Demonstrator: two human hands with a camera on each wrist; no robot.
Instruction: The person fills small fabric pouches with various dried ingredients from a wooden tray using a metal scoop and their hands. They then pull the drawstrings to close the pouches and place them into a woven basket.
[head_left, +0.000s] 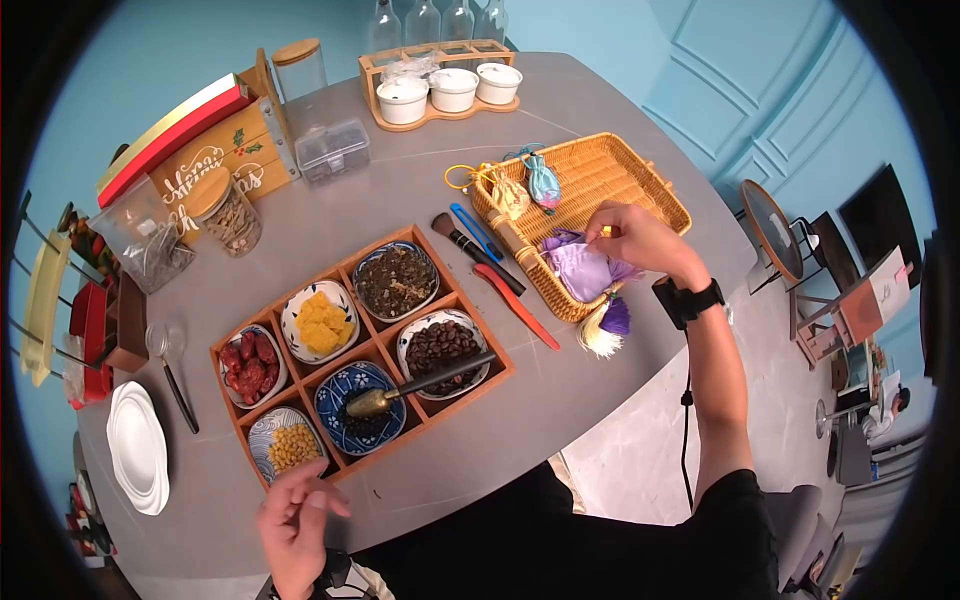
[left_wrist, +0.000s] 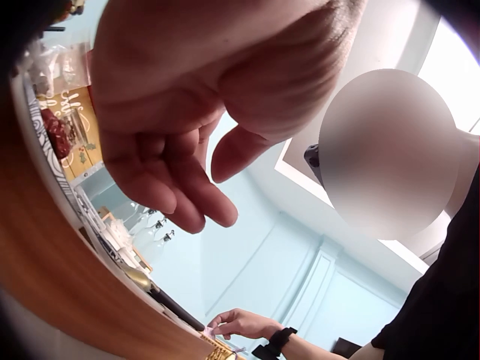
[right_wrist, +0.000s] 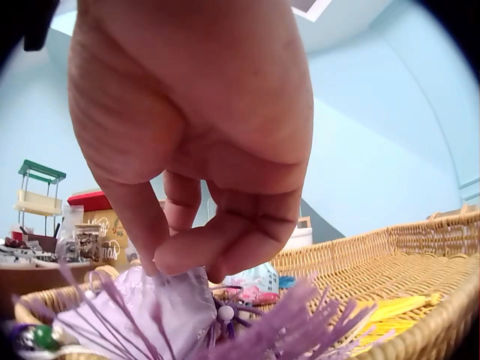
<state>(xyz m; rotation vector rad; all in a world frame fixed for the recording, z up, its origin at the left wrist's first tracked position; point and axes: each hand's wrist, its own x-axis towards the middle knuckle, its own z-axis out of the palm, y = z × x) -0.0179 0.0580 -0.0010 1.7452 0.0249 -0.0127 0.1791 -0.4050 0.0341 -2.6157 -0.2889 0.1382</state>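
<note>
A lilac drawstring pouch with purple tassels lies at the near end of a wicker basket. My right hand reaches down to it, and in the right wrist view thumb and forefinger pinch the pouch's fabric. Beside it in the basket are a yellow pouch and a light blue pouch. My left hand holds nothing; its fingers are loosely bent just over the near corner of a wooden compartment box, close to a bowl of yellow kernels.
The box also holds bowls of red dates, yellow pieces, dried herbs and dark beans, plus a scoop. A brush, blue cutter and red tool lie between box and basket. White plates sit left.
</note>
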